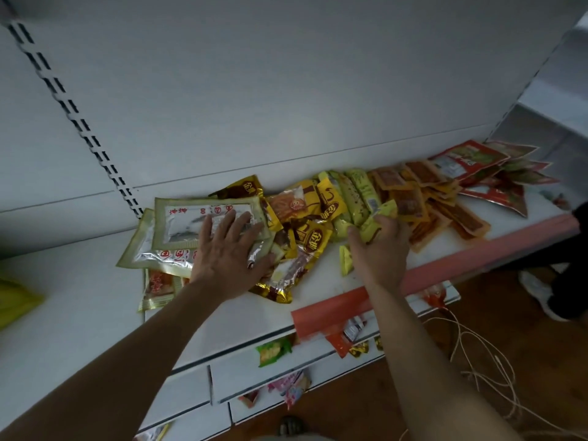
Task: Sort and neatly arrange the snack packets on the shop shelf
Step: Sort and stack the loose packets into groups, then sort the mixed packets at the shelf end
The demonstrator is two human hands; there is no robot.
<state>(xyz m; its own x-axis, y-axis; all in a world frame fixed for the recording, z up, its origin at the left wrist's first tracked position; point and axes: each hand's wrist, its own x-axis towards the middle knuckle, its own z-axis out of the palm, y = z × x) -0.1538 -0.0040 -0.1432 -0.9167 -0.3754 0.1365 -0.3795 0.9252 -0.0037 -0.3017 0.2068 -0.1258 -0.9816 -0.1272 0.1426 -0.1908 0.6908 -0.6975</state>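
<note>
Most packets [410, 198] lie unsorted in a loose heap along the shelf [95, 300], with only rough colour groups formed; left hand [229, 253] rests flat, fingers spread, on the silver packets [191, 224], while right hand [380, 249] grips green packets [378, 218] mid-heap, fingers curled round them.

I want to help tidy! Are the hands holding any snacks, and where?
The right hand grips yellow-green packets round their near ends. The left hand holds nothing; it rests flat on the silver packets.
</note>
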